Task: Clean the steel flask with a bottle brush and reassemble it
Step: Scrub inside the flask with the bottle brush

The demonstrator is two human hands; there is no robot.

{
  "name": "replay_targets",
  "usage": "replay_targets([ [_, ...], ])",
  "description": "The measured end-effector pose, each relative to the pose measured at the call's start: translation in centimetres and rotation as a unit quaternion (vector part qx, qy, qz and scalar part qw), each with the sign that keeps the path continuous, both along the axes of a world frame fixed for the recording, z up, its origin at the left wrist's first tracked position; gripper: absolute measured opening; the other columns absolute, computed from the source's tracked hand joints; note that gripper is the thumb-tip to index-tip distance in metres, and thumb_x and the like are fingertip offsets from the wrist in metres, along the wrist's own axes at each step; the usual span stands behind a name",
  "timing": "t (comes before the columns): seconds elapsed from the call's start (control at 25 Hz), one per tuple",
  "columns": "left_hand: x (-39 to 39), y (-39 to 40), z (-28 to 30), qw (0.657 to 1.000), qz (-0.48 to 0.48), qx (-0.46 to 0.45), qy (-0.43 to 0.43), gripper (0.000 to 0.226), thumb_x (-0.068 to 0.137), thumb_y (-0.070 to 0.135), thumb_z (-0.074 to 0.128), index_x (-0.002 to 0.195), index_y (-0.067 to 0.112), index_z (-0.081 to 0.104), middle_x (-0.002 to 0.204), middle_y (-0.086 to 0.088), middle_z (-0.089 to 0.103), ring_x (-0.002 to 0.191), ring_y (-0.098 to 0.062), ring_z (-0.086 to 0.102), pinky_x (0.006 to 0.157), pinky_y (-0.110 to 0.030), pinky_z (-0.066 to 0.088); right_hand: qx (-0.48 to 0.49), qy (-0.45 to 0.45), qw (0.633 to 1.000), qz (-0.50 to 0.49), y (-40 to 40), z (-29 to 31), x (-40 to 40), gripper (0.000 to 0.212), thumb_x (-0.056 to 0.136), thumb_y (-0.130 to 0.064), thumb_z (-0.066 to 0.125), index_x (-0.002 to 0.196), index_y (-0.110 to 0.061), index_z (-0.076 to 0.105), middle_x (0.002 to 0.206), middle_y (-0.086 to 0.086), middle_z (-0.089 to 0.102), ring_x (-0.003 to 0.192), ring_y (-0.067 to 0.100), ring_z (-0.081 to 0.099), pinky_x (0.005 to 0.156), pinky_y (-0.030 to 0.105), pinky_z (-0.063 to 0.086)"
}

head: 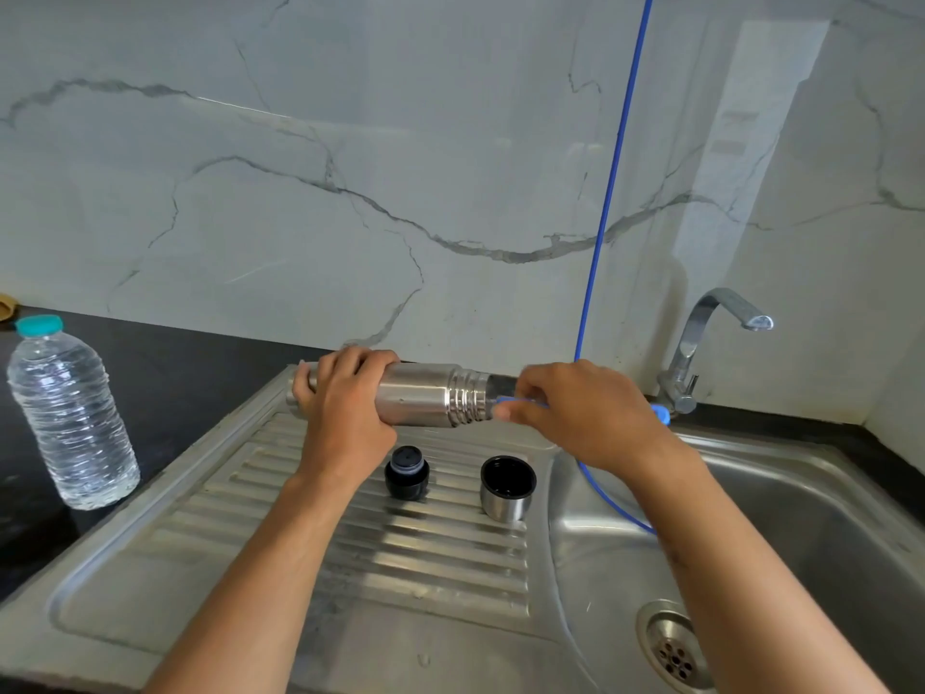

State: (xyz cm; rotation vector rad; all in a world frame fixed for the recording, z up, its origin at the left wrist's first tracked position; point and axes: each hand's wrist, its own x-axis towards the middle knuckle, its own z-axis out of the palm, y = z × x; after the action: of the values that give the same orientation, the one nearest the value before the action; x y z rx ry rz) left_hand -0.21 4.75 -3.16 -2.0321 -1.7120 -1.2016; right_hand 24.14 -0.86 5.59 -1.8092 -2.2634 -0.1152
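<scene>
Above the drainboard: we hold the steel flask (pixel 425 399) on its side, mouth toward three o'clock.
Left grip: our left hand (pixel 345 403) wraps its fingers over the flask's base end, closed round the body.
Right grip: our right hand (pixel 580 413) pinches the blue wire handle of the bottle brush (pixel 520 404) right at the mouth; the dark bristles look partly inside the neck.
Handle end: a blue tip (pixel 661 414) shows past the wrist at three o'clock.
Loose parts: at six o'clock of the flask, the black stopper (pixel 406 472) and the steel cup (pixel 506 488) stand apart on the ribbed drainboard (pixel 350 558).
Surroundings: water bottle (pixel 70 418) at nine o'clock, tap (pixel 701 343) at three, sink basin (pixel 801 518) below it.
Risk, grip: we judge a wet flask could twist or slip in the left hand during scrubbing.
Risk, parts: a forearm sweep could knock the cup into the basin.
Risk, brush: a thin wire handle may bend if pushed off-axis.
</scene>
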Motion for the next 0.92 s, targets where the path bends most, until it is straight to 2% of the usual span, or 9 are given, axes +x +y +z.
replay_targets([
  [0.04,0.0,0.0,-0.1,1.0,0.004,-0.004,-0.013,0.079,0.051,-0.01,0.08,0.121,0.024,0.066,0.118,0.004,0.06,0.116,-0.025,0.051,0.116,-0.061,0.023,0.07,-0.078,0.994,0.015,-0.2,-0.1,-0.5,0.037,0.097,-0.064,0.049,0.095,-0.03,0.065,0.076,-0.005,0.056,0.071,0.02,0.051,0.066,0.032,0.036],
  [0.08,-0.1,0.1,-0.1,1.0,0.002,-0.004,-0.021,0.079,0.05,-0.011,0.079,0.12,0.024,0.066,0.117,0.004,0.06,0.116,-0.025,0.051,0.116,-0.06,0.022,0.105,-0.096,0.989,0.036,-0.5,-0.1,-0.7,0.036,0.099,-0.062,0.048,0.101,-0.031,0.067,0.078,-0.005,0.055,0.074,0.022,0.05,0.066,0.032,0.035],
  [0.16,-0.4,0.0,-0.1,1.0,-0.014,0.006,-0.009,0.081,0.049,-0.01,0.08,0.12,0.024,0.065,0.118,0.005,0.059,0.117,-0.024,0.05,0.117,-0.061,0.022,0.063,-0.042,0.995,0.056,-0.8,0.7,-0.3,0.034,0.1,-0.058,0.05,0.104,-0.032,0.072,0.074,-0.008,0.054,0.075,0.02,0.05,0.067,0.032,0.037],
  [0.36,-1.2,0.1,0.2,0.999,0.016,0.036,-0.031,0.081,0.051,-0.014,0.074,0.121,0.025,0.065,0.119,0.005,0.058,0.118,-0.022,0.048,0.117,-0.06,0.019,-0.076,0.137,0.987,0.036,-1.4,3.4,3.9,0.035,0.096,-0.053,0.061,0.076,-0.027,0.076,0.062,-0.004,0.053,0.06,0.012,0.048,0.062,0.026,0.039],
  [0.64,0.2,-0.6,0.6,0.999,-0.018,0.028,-0.022,0.079,0.05,-0.011,0.078,0.119,0.024,0.066,0.118,0.006,0.059,0.117,-0.021,0.049,0.115,-0.063,0.023,-0.106,0.145,0.981,0.073,-1.2,2.2,1.7,0.045,0.1,-0.051,0.056,0.071,-0.021,0.072,0.057,0.0,0.049,0.054,0.012,0.047,0.062,0.031,0.039],
  [0.72,0.8,-0.7,0.7,1.0,-0.015,0.021,-0.01,0.077,0.051,-0.012,0.076,0.118,0.025,0.066,0.117,0.006,0.059,0.117,-0.023,0.05,0.115,-0.062,0.022,-0.041,0.055,0.997,0.028,-1.2,1.5,0.1,0.047,0.101,-0.057,0.049,0.076,-0.021,0.065,0.066,-0.004,0.056,0.067,0.016,0.057,0.063,0.032,0.04],
  [0.8,0.8,-0.6,0.6,0.999,0.018,0.0,-0.038,0.077,0.054,-0.013,0.073,0.121,0.025,0.065,0.117,0.004,0.059,0.118,-0.026,0.05,0.116,-0.06,0.021,0.134,-0.058,0.989,-0.038,-0.9,0.9,-0.8,0.043,0.096,-0.066,0.05,0.08,-0.028,0.062,0.074,-0.003,0.059,0.074,0.024,0.059,0.064,0.032,0.036],
  [0.84,0.6,-0.5,0.6,0.998,0.03,-0.019,-0.057,0.077,0.056,-0.012,0.072,0.123,0.025,0.064,0.118,0.003,0.058,0.119,-0.027,0.049,0.115,-0.058,0.02,0.219,-0.1,0.97,-0.032,-0.6,0.6,-1.2,0.041,0.091,-0.066,0.057,0.079,-0.027,0.063,0.072,-0.003,0.06,0.07,0.025,0.06,0.062,0.031,0.033],
  [0.92,0.2,-0.5,0.7,0.994,0.036,-0.051,-0.085,0.077,0.058,-0.011,0.072,0.125,0.025,0.063,0.119,0.003,0.057,0.121,-0.028,0.047,0.116,-0.056,0.021,0.29,-0.132,0.947,0.037,-0.4,0.0,-1.3,0.037,0.085,-0.057,0.071,0.07,-0.024,0.066,0.063,-0.005,0.058,0.06,0.025,0.06,0.055,0.029,0.029],
])
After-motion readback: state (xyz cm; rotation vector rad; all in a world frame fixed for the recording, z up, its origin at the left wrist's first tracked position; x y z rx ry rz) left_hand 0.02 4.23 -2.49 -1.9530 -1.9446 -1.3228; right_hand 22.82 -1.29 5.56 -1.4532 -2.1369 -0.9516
